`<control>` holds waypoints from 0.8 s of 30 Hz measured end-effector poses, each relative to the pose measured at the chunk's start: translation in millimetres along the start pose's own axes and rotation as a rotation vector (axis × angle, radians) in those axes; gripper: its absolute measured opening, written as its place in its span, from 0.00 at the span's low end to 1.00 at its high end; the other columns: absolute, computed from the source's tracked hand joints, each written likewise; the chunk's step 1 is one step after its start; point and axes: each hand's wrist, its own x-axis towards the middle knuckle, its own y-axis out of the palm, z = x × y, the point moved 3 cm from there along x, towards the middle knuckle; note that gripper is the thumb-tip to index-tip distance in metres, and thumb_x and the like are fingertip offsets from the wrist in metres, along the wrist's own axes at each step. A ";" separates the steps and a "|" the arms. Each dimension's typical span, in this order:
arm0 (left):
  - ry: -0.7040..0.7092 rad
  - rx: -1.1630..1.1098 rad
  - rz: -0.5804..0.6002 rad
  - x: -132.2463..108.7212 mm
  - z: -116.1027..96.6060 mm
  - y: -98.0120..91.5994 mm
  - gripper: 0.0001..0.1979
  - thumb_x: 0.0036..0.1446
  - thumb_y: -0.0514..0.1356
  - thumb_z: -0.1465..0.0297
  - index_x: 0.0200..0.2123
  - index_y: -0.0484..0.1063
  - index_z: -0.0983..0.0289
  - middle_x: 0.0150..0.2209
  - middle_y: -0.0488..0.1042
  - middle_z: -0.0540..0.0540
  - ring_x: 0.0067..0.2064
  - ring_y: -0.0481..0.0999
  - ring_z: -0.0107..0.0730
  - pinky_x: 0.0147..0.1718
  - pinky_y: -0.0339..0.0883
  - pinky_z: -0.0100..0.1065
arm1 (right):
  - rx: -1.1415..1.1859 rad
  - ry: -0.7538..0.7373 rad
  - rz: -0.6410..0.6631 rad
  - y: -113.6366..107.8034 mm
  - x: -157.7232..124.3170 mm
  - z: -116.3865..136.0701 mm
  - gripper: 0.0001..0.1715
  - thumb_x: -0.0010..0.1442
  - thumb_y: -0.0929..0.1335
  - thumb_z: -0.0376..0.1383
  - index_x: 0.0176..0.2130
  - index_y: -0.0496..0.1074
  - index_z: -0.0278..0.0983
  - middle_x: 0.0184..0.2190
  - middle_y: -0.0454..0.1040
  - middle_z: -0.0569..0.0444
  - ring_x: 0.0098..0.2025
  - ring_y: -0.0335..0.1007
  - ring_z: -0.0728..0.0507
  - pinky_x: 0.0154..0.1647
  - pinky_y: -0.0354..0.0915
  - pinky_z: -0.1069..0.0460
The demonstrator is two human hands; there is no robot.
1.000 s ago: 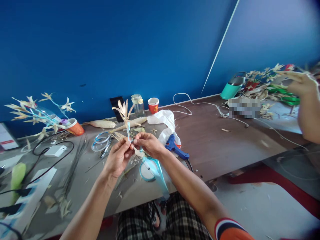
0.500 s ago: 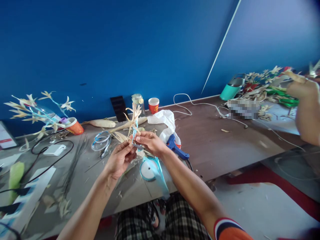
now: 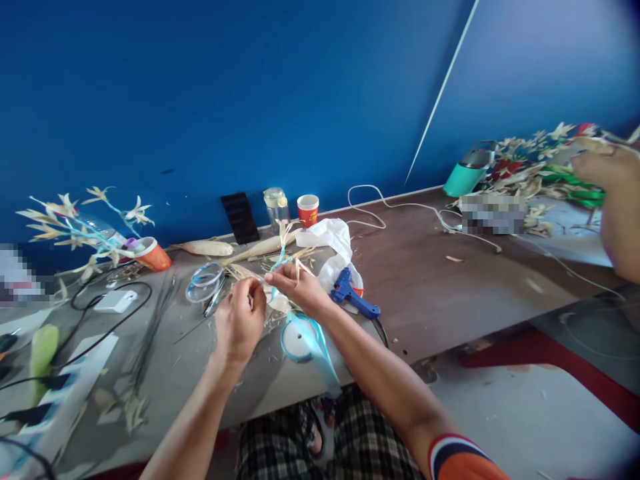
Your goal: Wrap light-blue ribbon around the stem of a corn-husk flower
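My right hand point(image 3: 299, 285) is closed on a dried-husk flower stem point(image 3: 283, 255) bound in light blue tape, with pale petals sticking up above and beside the fingers. Just to its left, my left hand point(image 3: 241, 319) is curled with thumb and fingers pinched together; whatever they hold is hidden or too small to tell. Below the hands lies a roll of light blue tape point(image 3: 295, 339), its loose end trailing toward the table edge. A blue glue gun point(image 3: 353, 295) rests right of my right wrist, against a white plastic bag point(image 3: 327, 239).
Husk flowers stand in an orange cup point(image 3: 154, 255) at left, near a white adapter point(image 3: 116, 301), cables and a power strip point(image 3: 93, 363). Behind are a phone point(image 3: 240, 217), a jar point(image 3: 277, 203) and a red cup point(image 3: 308, 212). At right, another person's hand point(image 3: 603, 167) is over husk pieces.
My left hand has drawn slightly down and left, its fingers curling in. In my right hand the flower has tilted to the right and turned lower.
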 end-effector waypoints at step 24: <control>0.038 0.180 0.110 -10.9 -4.6 -1.5 0.08 0.49 0.62 0.72 0.36 0.72 0.58 0.32 0.74 0.53 0.31 0.70 0.34 0.33 0.60 0.30 | 0.002 0.005 0.009 3.3 -2.8 -3.8 0.17 0.50 0.67 0.41 0.17 0.62 0.35 0.14 0.56 0.61 0.20 0.49 0.53 0.22 0.47 0.54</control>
